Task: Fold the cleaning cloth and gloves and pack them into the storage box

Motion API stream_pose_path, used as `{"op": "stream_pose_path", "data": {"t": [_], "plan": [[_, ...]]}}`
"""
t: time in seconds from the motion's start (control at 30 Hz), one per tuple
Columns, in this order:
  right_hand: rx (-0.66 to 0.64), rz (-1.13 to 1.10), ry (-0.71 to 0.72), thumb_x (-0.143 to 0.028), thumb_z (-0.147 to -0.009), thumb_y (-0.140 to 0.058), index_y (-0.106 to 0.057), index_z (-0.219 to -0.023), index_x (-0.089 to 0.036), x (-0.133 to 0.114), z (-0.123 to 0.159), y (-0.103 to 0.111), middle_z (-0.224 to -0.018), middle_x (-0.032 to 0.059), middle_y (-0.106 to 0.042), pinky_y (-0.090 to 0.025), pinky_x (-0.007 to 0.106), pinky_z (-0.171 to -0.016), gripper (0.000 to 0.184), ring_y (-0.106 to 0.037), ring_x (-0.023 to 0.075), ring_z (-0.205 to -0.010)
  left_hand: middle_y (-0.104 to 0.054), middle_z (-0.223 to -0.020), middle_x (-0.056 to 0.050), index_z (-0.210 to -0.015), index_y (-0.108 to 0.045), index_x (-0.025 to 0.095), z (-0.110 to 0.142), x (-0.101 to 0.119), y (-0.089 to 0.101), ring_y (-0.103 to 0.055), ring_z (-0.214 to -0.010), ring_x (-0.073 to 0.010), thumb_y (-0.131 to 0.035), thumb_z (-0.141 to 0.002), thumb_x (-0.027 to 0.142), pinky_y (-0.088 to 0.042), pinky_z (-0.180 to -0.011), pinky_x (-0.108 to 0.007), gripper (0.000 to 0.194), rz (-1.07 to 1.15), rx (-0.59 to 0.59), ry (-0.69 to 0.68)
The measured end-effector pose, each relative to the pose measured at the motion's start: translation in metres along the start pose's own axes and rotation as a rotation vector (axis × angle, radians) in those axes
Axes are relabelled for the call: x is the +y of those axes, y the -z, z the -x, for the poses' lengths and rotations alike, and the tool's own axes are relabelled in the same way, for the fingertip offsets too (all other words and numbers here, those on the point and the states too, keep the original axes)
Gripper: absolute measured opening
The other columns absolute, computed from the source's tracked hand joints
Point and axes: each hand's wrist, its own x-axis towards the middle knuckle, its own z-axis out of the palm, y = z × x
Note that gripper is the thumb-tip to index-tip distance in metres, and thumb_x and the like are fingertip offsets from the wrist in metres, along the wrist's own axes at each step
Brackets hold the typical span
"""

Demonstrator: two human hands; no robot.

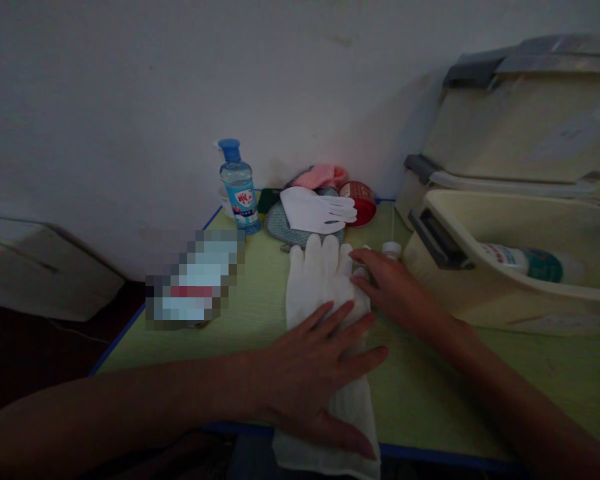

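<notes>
A white glove point(320, 280) lies flat on the green table point(430, 393), its cuff hanging over the near edge. My left hand point(315, 367) rests open on the glove's lower part, fingers spread. My right hand point(387, 283) touches the glove's finger end, its fingers pinched at the thumb side; what they grip is hidden. A second white glove point(317, 210) lies on a grey cloth point(280, 227) at the back.
A blue-capped bottle point(239, 187) stands at the back by the wall. Pink fabric point(320, 175) and a red item point(361, 200) sit behind the cloth. A small white-capped bottle point(391, 250) stands near my right hand. A cream basket point(510, 267) holding a bottle sits at right.
</notes>
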Motion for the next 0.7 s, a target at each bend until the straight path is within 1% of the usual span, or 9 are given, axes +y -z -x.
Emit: {"op": "stream_pose_path", "data": {"t": [0.1, 0.2, 0.27, 0.4, 0.47, 0.57, 0.7], "plan": [[-0.034, 0.004, 0.0, -0.01, -0.079, -0.048, -0.053, -0.114, -0.015, -0.0031, 0.0005, -0.0002, -0.109, 0.0156, -0.062, -0.047, 0.043, -0.087, 0.035, -0.059, 0.0285, -0.103, -0.016, -0.151, -0.02, -0.143, -0.025, 0.017, -0.0004, 0.0006, 0.0004, -0.009, -0.139, -0.0387, -0.045, -0.074, 0.072, -0.012, -0.111, -0.058, 0.091, 0.003, -0.007, 0.003], [-0.024, 0.003, 0.002, -0.01, -0.077, -0.05, -0.053, -0.112, -0.014, -0.0025, 0.0004, 0.0007, -0.11, 0.0151, -0.062, -0.047, 0.043, -0.087, 0.035, -0.058, 0.0285, -0.103, -0.016, -0.151, -0.019, -0.142, -0.026, 0.018, -0.0004, 0.001, 0.001, -0.007, -0.139, -0.0396, -0.045, -0.073, 0.073, -0.012, -0.11, -0.058, 0.091, 0.006, -0.02, 0.015], [-0.017, 0.011, -0.01, -0.011, -0.077, -0.052, -0.056, -0.106, -0.014, -0.0013, 0.0003, 0.0021, -0.104, 0.0136, -0.063, -0.048, 0.041, -0.084, 0.03, -0.06, 0.0272, -0.098, -0.017, -0.151, -0.019, -0.142, -0.027, 0.018, -0.0003, 0.0009, 0.0011, -0.008, -0.139, -0.0398, -0.045, -0.073, 0.073, -0.011, -0.111, -0.058, 0.091, 0.005, -0.025, 0.019], [-0.011, 0.04, -0.04, -0.013, -0.078, -0.054, -0.059, -0.089, -0.015, 0.0002, -0.0001, 0.0051, -0.088, 0.0104, -0.064, -0.048, 0.038, -0.076, 0.012, -0.061, 0.0243, -0.083, -0.021, -0.15, -0.019, -0.141, -0.029, 0.016, 0.0, 0.0005, 0.0007, -0.013, -0.138, -0.0398, -0.046, -0.073, 0.072, -0.012, -0.111, -0.058, 0.09, -0.001, -0.015, 0.001], [0.002, 0.048, -0.039, -0.013, -0.077, -0.055, -0.059, -0.085, -0.015, 0.0007, 0.0, 0.0054, -0.085, 0.0089, -0.063, -0.048, 0.035, -0.074, 0.009, -0.06, 0.0224, -0.08, -0.022, -0.149, -0.02, -0.141, -0.03, 0.015, 0.0003, 0.001, 0.0006, -0.016, -0.138, -0.0405, -0.047, -0.073, 0.071, -0.012, -0.111, -0.058, 0.089, -0.013, -0.003, 0.001], [0.047, 0.046, 0.004, -0.01, -0.076, -0.054, -0.058, -0.085, -0.015, 0.0018, 0.0007, 0.0046, -0.083, 0.0074, -0.062, -0.046, 0.032, -0.072, 0.011, -0.059, 0.0206, -0.079, -0.022, -0.149, -0.021, -0.14, -0.031, 0.015, 0.0005, 0.0021, 0.0004, -0.016, -0.137, -0.0413, -0.047, -0.074, 0.07, -0.014, -0.11, -0.058, 0.088, -0.027, 0.002, 0.005], [0.117, 0.057, 0.064, -0.005, -0.076, -0.05, -0.058, -0.088, -0.013, 0.0026, 0.0022, 0.0057, -0.086, 0.0091, -0.062, -0.046, 0.031, -0.071, 0.016, -0.059, 0.0205, -0.081, -0.021, -0.149, -0.022, -0.14, -0.03, 0.014, 0.0003, 0.0025, 0.0, -0.01, -0.138, -0.043, -0.044, -0.074, 0.071, -0.013, -0.11, -0.06, 0.088, -0.039, -0.005, 0.004]]}}
